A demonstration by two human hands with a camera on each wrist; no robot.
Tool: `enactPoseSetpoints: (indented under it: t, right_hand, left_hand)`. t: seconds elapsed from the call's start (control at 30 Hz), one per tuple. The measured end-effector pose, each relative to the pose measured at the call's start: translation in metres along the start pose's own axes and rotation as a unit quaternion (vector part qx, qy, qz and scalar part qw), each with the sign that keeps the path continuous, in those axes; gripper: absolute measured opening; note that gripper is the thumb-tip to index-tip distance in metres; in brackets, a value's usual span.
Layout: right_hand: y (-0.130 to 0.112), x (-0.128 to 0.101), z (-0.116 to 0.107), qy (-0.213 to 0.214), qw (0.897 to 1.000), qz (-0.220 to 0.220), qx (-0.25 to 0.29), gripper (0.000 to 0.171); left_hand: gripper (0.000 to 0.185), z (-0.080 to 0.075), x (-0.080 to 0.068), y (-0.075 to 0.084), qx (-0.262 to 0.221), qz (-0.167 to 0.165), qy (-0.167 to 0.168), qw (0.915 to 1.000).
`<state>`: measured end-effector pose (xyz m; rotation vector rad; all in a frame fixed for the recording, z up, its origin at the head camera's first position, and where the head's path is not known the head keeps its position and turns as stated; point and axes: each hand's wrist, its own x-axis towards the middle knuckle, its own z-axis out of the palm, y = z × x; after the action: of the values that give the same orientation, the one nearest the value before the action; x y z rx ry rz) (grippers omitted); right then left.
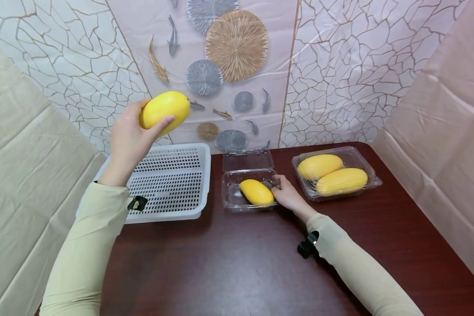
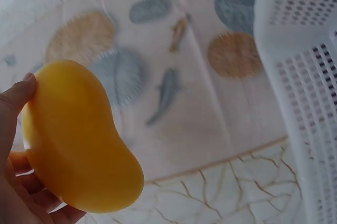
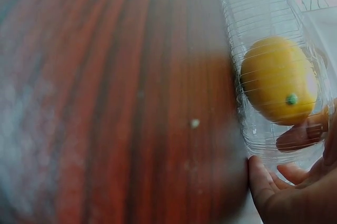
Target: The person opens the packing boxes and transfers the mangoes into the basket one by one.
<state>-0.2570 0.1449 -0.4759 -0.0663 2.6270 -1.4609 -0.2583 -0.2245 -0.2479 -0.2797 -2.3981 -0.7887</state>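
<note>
**Mango held aloft, another already boxed**

While the left hand (image 1: pixel 128 140) is raised above the white perforated basket (image 1: pixel 170 182), its fingers and thumb curl round a yellow mango (image 1: pixel 164 112), held in the air in front of the patterned wall covering (image 1: pixel 237 66). The left wrist view shows the thumb along the fruit's upper edge and the fingers beneath it. On the dark wooden bench (image 1: pixel 237 263), just right of the basket, sits an open clear plastic box (image 1: pixel 246 193) with a second mango (image 1: pixel 256 192) lying inside. The right hand (image 1: pixel 287 195) grips the right wall of that box, fingers curled over its rim, beside the fruit. Further right stands a closed clear box (image 1: pixel 337 173) holding two more mangoes, side by side.
</note>
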Motion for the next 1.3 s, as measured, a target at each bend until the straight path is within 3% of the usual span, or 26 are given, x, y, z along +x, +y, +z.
enactPoseSetpoints:
  t: [0.27, 0.5, 0.73, 1.07, 1.3]
  right_hand:
    - [0.001, 0.000, -0.001, 0.002, 1.000, 0.001, -0.001, 0.050]
    - [-0.001, 0.000, 0.002, -0.001, 1.000, 0.006, 0.002, 0.050]
    - [0.002, 0.001, 0.001, -0.002, 1.000, 0.005, 0.002, 0.050]
    - [0.000, 0.000, -0.001, -0.002, 1.000, 0.008, 0.003, 0.051]
    - [0.000, -0.001, 0.000, 0.003, 1.000, 0.004, 0.003, 0.050]
  left_hand:
    - [0.077, -0.012, 0.007, -0.031, -0.058, -0.105, -0.021, 0.9926]
    - [0.081, -0.021, 0.006, -0.058, -0.066, -0.162, -0.014, 0.9845]
    - [0.085, -0.022, 0.006, -0.078, -0.042, -0.190, -0.015, 0.9809]
    - [0.091, -0.017, 0.004, -0.108, -0.054, -0.233, -0.020, 0.9708]
    - [0.097, -0.010, -0.002, -0.129, -0.051, -0.245, -0.038, 0.9675]
